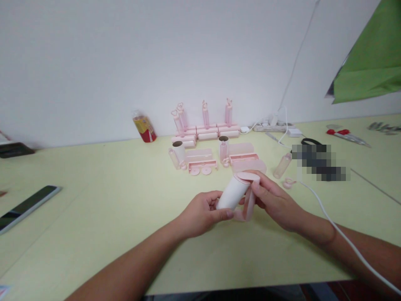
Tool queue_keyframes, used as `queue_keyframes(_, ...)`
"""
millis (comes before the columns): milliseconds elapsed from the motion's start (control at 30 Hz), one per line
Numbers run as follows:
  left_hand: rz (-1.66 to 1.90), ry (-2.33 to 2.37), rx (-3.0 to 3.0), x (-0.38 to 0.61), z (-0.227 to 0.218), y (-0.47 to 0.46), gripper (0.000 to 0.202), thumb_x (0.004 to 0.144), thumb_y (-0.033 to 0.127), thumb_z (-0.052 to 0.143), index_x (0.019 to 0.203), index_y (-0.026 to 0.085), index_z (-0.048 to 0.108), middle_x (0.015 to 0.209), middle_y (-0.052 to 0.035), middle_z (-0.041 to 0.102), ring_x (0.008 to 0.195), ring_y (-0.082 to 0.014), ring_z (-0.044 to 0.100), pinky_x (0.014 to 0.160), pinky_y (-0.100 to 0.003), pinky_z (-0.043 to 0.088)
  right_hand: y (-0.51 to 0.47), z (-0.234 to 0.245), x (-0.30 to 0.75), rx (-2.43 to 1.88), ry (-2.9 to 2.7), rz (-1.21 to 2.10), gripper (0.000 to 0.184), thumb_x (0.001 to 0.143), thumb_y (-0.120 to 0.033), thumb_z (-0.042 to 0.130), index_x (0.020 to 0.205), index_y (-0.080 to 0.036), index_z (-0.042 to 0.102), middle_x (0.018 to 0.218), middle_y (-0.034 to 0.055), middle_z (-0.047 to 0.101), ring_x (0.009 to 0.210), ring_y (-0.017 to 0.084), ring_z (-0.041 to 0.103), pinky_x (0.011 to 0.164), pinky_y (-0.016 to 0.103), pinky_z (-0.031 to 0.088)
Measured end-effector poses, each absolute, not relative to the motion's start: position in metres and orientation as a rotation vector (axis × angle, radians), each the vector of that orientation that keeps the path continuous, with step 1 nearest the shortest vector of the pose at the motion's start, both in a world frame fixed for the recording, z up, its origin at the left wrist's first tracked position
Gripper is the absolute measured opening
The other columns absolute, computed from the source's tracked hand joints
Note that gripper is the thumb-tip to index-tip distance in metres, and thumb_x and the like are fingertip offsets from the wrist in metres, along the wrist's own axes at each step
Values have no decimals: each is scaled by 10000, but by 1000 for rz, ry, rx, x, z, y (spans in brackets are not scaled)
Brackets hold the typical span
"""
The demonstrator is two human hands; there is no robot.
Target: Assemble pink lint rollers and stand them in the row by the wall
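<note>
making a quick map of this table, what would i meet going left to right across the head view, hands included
Dark-screened device → red-and-yellow packet → left hand → white roll → right hand → red-handled scissors.

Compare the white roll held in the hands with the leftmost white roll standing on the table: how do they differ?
The held roll is tilted; the standing roll is upright. A pink disc hides the held roll's upper end; the standing roll shows its dark end. Both are white cylinders.
</note>
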State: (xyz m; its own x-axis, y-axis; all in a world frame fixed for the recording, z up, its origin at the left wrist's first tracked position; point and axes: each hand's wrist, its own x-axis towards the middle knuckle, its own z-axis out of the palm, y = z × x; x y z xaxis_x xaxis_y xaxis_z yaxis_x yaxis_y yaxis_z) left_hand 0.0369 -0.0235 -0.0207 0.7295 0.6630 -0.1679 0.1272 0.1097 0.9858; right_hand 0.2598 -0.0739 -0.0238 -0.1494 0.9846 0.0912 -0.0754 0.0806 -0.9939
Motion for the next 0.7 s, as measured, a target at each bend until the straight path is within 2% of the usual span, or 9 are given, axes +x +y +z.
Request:
queue_keyframes(233,466,617,1386,38,-25,-22,577,755,423,762,1217,109,618,1120,-132,674,960,-220,629,815,-310,448,-75,-22,257,-997,-1283,1339,379,951,-513,501,1220,-252,556,844,24,651,828,187,672,769,344,577)
queue_keyframes(367,524,562,1331,40,-24,-24,564,760,432,760,1200,111,613,1128,-136,668,994,-230,626,861,-329,451,-76,-18,256,-986,-1347,1394,364,948,-506,512,1189,-236,557,940,50,676,892,205,682,795,360,571)
queue_keyframes(433,523,550,1326,40,-22,-24,568,772,455,744,1200,107,609,1043,-119,674,933,-209,627,794,-295,459,-77,-16,254,-963,-1424,1379,396,936,-479,550,1243,-230,527,1033,70,672,959,217,668,817,354,557)
queue_keyframes(467,510,556,1330,39,-21,-24,565,785,471,727,1196,103,605,960,-100,671,842,-177,621,715,-261,453,-77,-14,254,-952,-1457,1366,425,924,-461,579,1271,-225,507,1065,76,663,980,219,658,822,346,550)
queue_keyframes(567,462,590,1341,37,-22,-24,512,845,523,642,1128,100,585,714,-12,583,513,-62,442,472,-186,299,-77,-13,252,-941,-1478,1346,484,897,-407,640,1305,-214,464,1013,55,641,906,193,644,772,310,536)
queue_keyframes(633,464,604,1333,37,-25,-23,482,876,547,589,1093,120,542,681,18,549,441,-37,347,417,-182,232,-76,-14,250,-939,-1447,1351,495,903,-392,635,1320,-214,436,921,26,622,815,167,626,721,294,529)
queue_keyframes(700,497,626,1321,37,-28,-23,480,895,564,548,1126,148,487,701,24,559,429,-38,362,405,-178,245,-76,-16,248,-938,-1415,1368,529,914,-388,618,1360,-222,386,866,8,607,762,158,614,688,296,530)
